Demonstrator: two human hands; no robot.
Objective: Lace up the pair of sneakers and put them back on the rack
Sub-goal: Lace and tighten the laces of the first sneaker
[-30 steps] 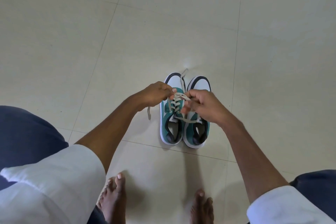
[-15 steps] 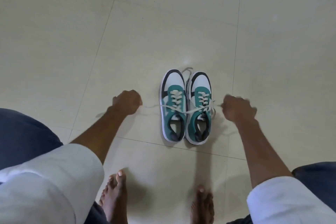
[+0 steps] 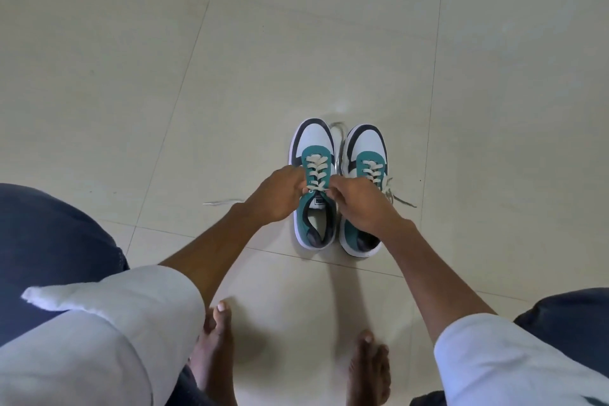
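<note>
Two teal-and-white sneakers stand side by side, toes pointing away, on a pale tiled floor (image 3: 131,76) in front of a crouching person's bare feet (image 3: 214,339). The left hand (image 3: 276,198) and right hand (image 3: 359,204) meet over the left sneaker (image 3: 314,148), each pinched shut on its cream lace (image 3: 317,171) at the top eyelets. The right hand covers part of the right sneaker (image 3: 365,145). Loose lace ends trail on the floor at either side.

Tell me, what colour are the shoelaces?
The shoelaces are cream-white, seen best in the head view.
</note>
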